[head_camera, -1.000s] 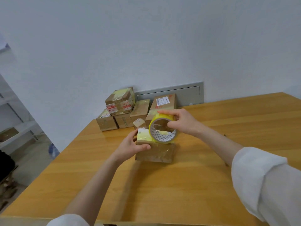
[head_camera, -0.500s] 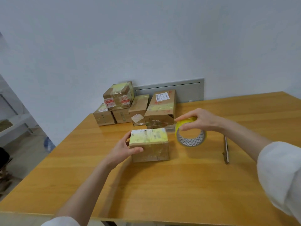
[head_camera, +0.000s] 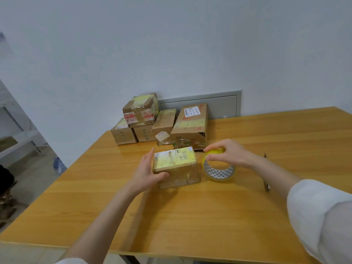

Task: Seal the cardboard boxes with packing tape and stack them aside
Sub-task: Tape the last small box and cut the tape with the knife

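Five taped boxes (head_camera: 162, 122) crowd the far left of the desk (head_camera: 190, 216) below a grey wall panel (head_camera: 219, 103). A slim metal tool (head_camera: 266, 174) lies beyond the right forearm. The box (head_camera: 177, 164) sits mid-desk, just before that pile. The left hand (head_camera: 147, 172) holds its left side, thumb on the front, grip closed on cardboard. The right hand (head_camera: 226, 151) arches over the tape (head_camera: 219, 171), which stands on edge just right of the box, and pinches its yellow rim. Glossy yellowish film covers the box top.

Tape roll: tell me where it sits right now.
Head view: the yellow tape roll stands on the table just right of the small box, gripped from above by the right hand.
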Tool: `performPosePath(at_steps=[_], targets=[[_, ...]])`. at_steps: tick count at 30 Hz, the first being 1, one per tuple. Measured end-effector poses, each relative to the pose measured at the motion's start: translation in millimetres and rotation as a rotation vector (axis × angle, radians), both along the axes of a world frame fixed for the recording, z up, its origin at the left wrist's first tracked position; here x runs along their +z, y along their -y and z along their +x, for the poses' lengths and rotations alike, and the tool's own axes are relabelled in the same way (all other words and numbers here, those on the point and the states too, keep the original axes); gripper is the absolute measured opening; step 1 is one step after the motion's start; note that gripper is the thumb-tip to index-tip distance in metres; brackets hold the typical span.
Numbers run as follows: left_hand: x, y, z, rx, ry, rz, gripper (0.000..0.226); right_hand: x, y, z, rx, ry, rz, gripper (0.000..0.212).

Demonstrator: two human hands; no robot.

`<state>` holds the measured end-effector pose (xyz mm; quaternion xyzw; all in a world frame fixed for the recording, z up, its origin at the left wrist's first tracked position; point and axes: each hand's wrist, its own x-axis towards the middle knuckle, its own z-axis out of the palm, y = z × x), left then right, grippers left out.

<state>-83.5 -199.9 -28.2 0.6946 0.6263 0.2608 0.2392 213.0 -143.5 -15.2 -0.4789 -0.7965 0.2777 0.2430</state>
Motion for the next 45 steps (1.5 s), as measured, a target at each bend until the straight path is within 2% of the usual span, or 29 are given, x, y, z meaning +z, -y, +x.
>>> performPosePath(at_steps=[2,4,6,10,16,19,22,25,27,29,32,35,38,41,45], targets=[[10,2,13,-0.026,-0.325,0.197,0.099,0,1,-4,-0.014,0.008,0.009,0.036],[17,0,34,-0.076,-0.504,0.312,0.096,0,2,-9,-0.014,0.039,0.023,0.036],[15,-4,61,-0.105,-0.615,0.317,0.094,1,5,-13,-0.019,0.071,0.05,0.036],[-6,-8,96,-0.113,-0.794,0.18,0.088,0,7,-13,-0.045,0.098,0.09,0.037],[-10,-9,90,-0.141,-0.833,0.184,0.089,-5,6,-5,-0.038,0.032,0.078,0.035],[3,-14,90,-0.194,-0.777,0.082,0.091,-8,6,-11,-0.043,0.075,0.1,0.035],[22,-27,96,-0.168,-0.747,0.115,0.098,-7,6,-16,-0.053,0.125,0.114,0.038],[26,-36,108,-0.139,-0.766,0.051,0.109,-6,7,-16,-0.051,0.138,0.099,0.041],[24,-39,112,-0.15,-0.79,0.006,0.109,-5,7,-12,-0.037,0.107,0.069,0.043],[28,-41,110,-0.154,-0.712,0.013,0.105,-3,6,-5,-0.03,0.043,0.027,0.053],[48,-44,100,-0.171,-0.403,0.074,0.102,15,2,4,-0.108,-0.166,0.027,0.069],[68,-45,89,-0.146,-0.054,0.085,0.1,46,-1,4,-0.153,-0.463,0.075,0.065],[67,-38,79,-0.114,0.299,-0.001,0.099,62,-1,1,-0.072,-0.672,0.036,0.054],[52,-30,67,-0.129,0.409,-0.063,0.103,61,3,-12,0.003,-0.689,0.005,0.051],[46,-27,53,-0.143,0.441,-0.08,0.103,66,2,-23,0.03,-0.634,0.029,0.058]])
